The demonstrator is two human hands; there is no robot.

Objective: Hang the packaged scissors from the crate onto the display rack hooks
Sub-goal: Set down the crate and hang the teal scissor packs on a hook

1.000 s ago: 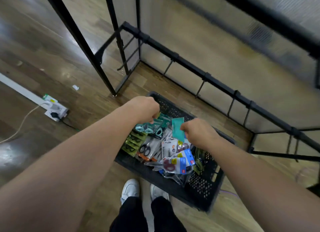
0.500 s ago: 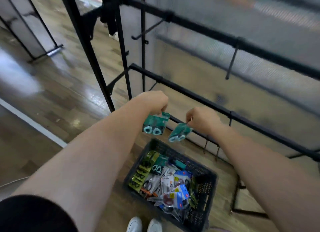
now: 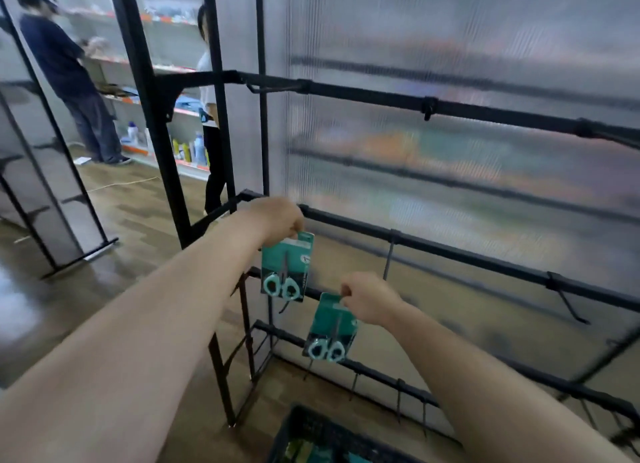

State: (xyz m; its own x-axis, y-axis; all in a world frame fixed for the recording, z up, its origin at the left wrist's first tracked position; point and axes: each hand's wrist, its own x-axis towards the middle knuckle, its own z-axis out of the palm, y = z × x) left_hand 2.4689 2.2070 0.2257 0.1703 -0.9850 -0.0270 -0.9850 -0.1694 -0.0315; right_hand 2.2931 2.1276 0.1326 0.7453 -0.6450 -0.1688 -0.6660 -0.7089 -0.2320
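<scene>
Far left of the rack (image 3: 152, 133), a person in dark clothes (image 3: 65, 64) stands at wall shelves (image 3: 173, 111) that carry bottles. A second person (image 3: 211, 116) is half hidden behind the rack's black upright posts. A thin cable (image 3: 117, 184) lies on the wooden floor (image 3: 138, 220) left of the rack.

In front of the rack's left end, the left hand (image 3: 277, 220) pinches the top edge of a teal pack of scissors (image 3: 285, 267), which hangs upright just below the middle rail (image 3: 450, 251). To its right and lower, the right hand (image 3: 367, 298) pinches the top of a second teal pack (image 3: 330, 327), which hangs slightly tilted in front of the lower rails. Neither pack sits on a hook.

Bare hooks (image 3: 568, 303) stick out from the rack's rails further right. A ribbed, cloudy panel (image 3: 450, 30) backs the rack; the colours behind it are too blurred to make out.

Below the rack, the dark crate (image 3: 311, 431) is cut off by the bottom edge, its contents barely showing. Both forearms cover much of the floor.
</scene>
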